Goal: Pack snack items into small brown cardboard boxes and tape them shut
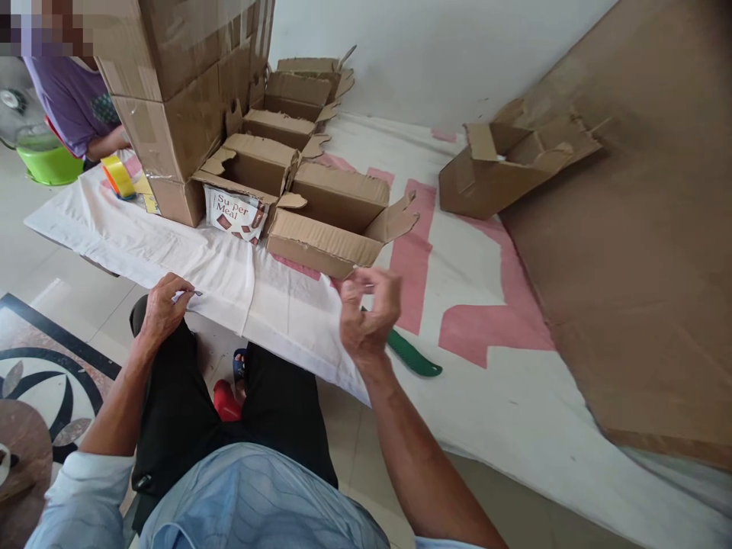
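At the table's near edge, my left hand [165, 305] is closed in a pinch on a small thin thing [194, 293], pale with a dark tip, too small to name. My right hand [370, 311] is raised over the cloth with its fingers curled and drawn together. Something tiny and whitish shows by its fingertips, but I cannot make out what it is. Beside the right wrist lies a green handle or sheath [416, 355], partly hidden by the hand. Just beyond the right hand is an open cardboard box [320, 242].
More open boxes [289, 126] line the back, beside tall stacked cartons [188, 130]. A "Super Meal" packet [235, 213] leans against one box. Yellow tape [118, 177] lies left, near a person in purple [72, 99]. Another box [503, 171] and a big cardboard sheet [634, 252] are right.
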Tool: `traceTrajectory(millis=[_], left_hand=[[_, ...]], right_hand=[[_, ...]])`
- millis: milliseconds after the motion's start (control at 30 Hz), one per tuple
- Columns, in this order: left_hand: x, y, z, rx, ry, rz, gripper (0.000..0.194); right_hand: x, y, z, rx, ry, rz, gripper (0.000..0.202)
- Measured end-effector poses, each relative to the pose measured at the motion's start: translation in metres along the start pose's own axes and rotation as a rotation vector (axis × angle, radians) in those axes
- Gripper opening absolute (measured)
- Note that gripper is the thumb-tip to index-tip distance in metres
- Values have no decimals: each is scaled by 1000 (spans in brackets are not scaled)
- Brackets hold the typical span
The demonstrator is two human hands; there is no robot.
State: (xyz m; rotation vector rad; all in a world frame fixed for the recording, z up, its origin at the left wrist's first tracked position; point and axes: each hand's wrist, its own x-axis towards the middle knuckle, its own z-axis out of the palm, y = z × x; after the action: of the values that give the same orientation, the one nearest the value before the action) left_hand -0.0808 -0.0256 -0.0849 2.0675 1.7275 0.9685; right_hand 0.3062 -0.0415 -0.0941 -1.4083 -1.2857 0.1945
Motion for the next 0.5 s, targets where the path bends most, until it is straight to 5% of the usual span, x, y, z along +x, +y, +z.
traceTrajectory(millis=[133,233,367,500], left_hand=[[-23,41,7,-200,190,200,14],[-37,70,15,-289,236,281,17],[-47,88,20,-346,247,305,20],[-49,91,20,-347,221,295,20]], right_hand=[[-35,-50,21,442,-628,305,55],[-52,-76,40,702,-917,515,70],[-54,-91,49,843,-987,639,76],[-51,-95,47,834,-968,683,60]])
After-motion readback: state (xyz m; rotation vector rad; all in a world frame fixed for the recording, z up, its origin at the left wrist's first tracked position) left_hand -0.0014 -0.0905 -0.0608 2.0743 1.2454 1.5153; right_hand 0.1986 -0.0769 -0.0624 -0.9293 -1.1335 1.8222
